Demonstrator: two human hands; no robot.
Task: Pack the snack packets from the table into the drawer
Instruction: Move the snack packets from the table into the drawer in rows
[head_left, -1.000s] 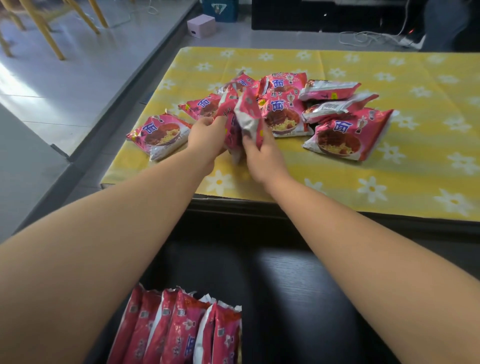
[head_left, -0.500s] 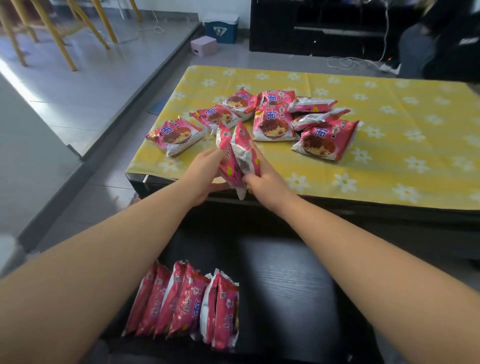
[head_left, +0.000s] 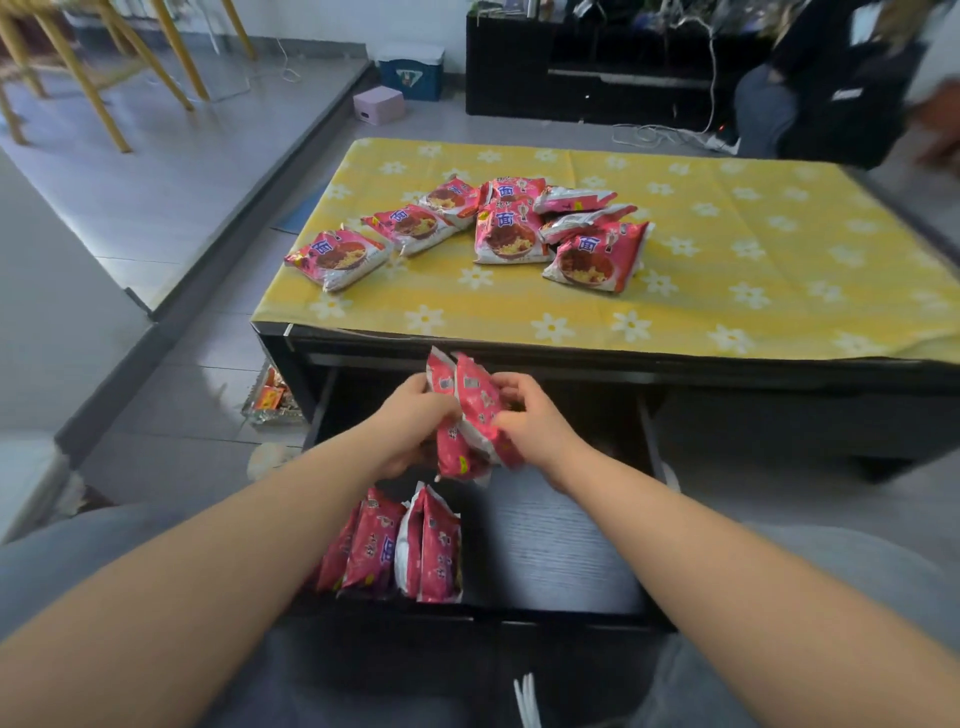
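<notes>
Two pink snack packets (head_left: 470, 410) are held upright between my left hand (head_left: 410, 423) and my right hand (head_left: 530, 421), above the open black drawer (head_left: 550, 545) that sticks out from under the table. Several packets (head_left: 400, 545) stand on edge in a row at the drawer's left side, just below my left hand. On the yellow flowered tablecloth (head_left: 727, 291) several more packets lie loose, among them one at the left (head_left: 335, 257) and one at the right (head_left: 597, 257).
The black table's front edge (head_left: 571, 358) runs just beyond my hands. A clear box of items (head_left: 270, 400) sits on the floor left of the drawer. A pink box (head_left: 379, 104), a blue box and a black TV cabinet (head_left: 587, 78) stand behind the table.
Both hands have carried the two packets off the tabletop, toward me and down, to above the open drawer. The view has tilted so that more of the table and room shows.
</notes>
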